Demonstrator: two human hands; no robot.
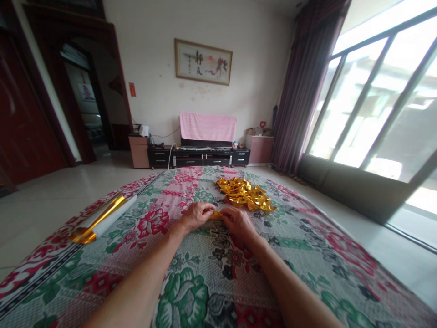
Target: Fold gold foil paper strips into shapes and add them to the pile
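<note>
A small gold foil piece (215, 215) is stretched between both hands, low over the flowered cloth. My left hand (197, 216) pinches its left end with thumb and fingers. At its right end, my right hand (238, 220) has its fingers closed on the same piece. Just beyond my right hand lies a heap of shiny folded gold foil pieces (244, 193). The fingers partly hide the held foil, so its exact shape is hard to make out.
Gold foil sheets with white paper (109, 216) lie at the left of the cloth-covered surface (184, 296). Beyond its far edge stands a low black cabinet (191, 159) with a pink cloth (208, 126) above it. Windows and a dark curtain are on the right.
</note>
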